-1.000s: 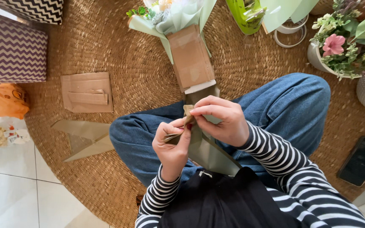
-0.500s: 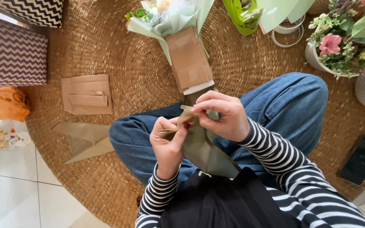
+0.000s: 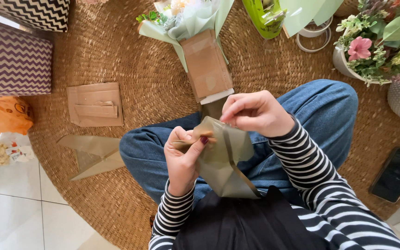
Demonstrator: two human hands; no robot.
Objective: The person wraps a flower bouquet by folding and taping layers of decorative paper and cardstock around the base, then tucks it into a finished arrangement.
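At nine o'clock lies a flat brown paper piece [image 3: 95,104]. Centre: the left hand [image 3: 184,159] pinches an olive ribbon [image 3: 223,157] over the lap, and the right hand [image 3: 255,112] — at one o'clock of it — nips its top fold.

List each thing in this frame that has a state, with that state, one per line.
Left hand: shut, pinching the ribbon.
Right hand: shut on the ribbon's upper edge.
Olive ribbon: folded into a loop, held over the lap.
Bouquet: wrapped, lying on the woven mat.
Brown paper piece: flat on the mat.
Phone: screen dark, lying on the mat.
Potted flowers: upright.
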